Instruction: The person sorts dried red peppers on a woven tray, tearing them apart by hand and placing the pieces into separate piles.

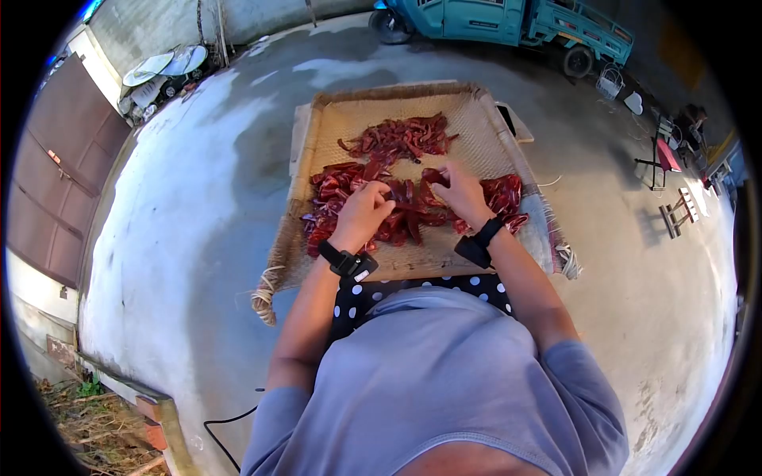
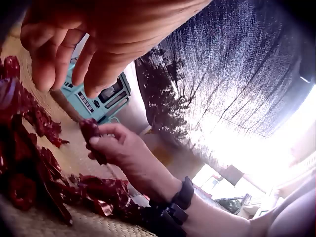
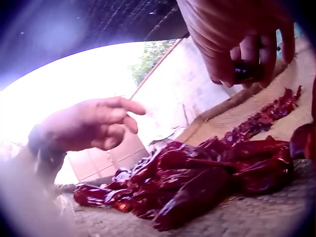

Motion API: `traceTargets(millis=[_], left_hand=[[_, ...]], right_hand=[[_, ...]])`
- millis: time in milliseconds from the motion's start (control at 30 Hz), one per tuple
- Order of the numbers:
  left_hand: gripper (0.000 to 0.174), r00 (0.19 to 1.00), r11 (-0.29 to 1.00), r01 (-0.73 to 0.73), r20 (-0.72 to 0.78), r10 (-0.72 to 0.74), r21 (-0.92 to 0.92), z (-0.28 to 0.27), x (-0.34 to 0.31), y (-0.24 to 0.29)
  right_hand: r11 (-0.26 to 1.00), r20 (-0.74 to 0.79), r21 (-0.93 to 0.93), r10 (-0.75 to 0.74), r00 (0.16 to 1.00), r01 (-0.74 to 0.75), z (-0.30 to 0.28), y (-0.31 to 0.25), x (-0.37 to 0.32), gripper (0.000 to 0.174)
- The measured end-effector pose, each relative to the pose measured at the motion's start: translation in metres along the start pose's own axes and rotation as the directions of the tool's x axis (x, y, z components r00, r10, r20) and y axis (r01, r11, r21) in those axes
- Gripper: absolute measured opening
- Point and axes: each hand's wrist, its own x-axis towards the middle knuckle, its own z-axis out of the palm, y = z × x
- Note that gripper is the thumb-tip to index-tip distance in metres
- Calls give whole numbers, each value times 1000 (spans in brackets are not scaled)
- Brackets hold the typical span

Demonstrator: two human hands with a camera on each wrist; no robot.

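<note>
Dried red chili peppers lie in a shallow woven tray [image 1: 480, 127]: a near heap [image 1: 503, 194] of large glossy pods and a far heap [image 1: 405, 136] of thinner, darker pieces. Over the near heap, at its left, is my left hand [image 1: 365, 213]. Its fingers bend loosely with nothing between them, as the right wrist view shows. To the right, my right hand [image 1: 463, 194] pinches one dark red chili pepper [image 2: 90, 134] between thumb and fingers, held up above the heap. In the right wrist view the fingers partly hide this pepper.
The tray sits on a wooden board [image 1: 524, 127] in front of the person's lap. Behind stands a teal three-wheeled truck [image 1: 476, 20]. Small stools [image 1: 679, 213] are on the right, a brown metal door [image 1: 67, 170] on the left. Both wrists wear black straps.
</note>
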Motion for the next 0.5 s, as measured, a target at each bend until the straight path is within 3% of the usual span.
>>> traceTargets(millis=[33,67,100,167,200,267,300,367,400,433,500], left_hand=[[39,998,994,42,56,-37,-99,9,4,3],[42,999,987,-37,1,37,-157,28,9,-1],[42,991,988,-123,-72,116,-97,41,13,-12],[38,1000,950,-11,-4,10,-311,36,3,15],[37,1000,957,4,15,1,-289,35,3,16],[34,998,969,38,55,-26,-244,30,1,13],[32,999,987,36,-2,-37,-158,28,1,7],[30,992,999,45,-115,-42,18,22,6,-8],[29,979,985,23,-201,12,171,12,1,0],[28,965,957,88,-260,-14,277,6,0,-1],[30,941,907,213,-325,-91,363,-3,1,-13]], right_hand=[[991,80,131,0,997,-10,5,-7,-3,34],[967,151,255,-10,988,-29,7,-10,-4,33],[924,226,377,-31,974,-59,12,-13,-6,32],[803,317,574,-39,948,-159,21,-17,-17,28],[722,361,658,-53,931,-213,22,-17,-20,26],[831,235,550,-61,970,-81,15,-12,-27,24],[875,175,483,-73,982,-21,10,-6,-31,23],[988,76,151,20,997,-31,2,15,-37,25],[997,53,-73,38,998,-34,-6,21,-40,28],[955,26,-293,48,998,-39,-13,23,-43,31],[948,111,-313,96,989,-57,-27,21,-53,38]])
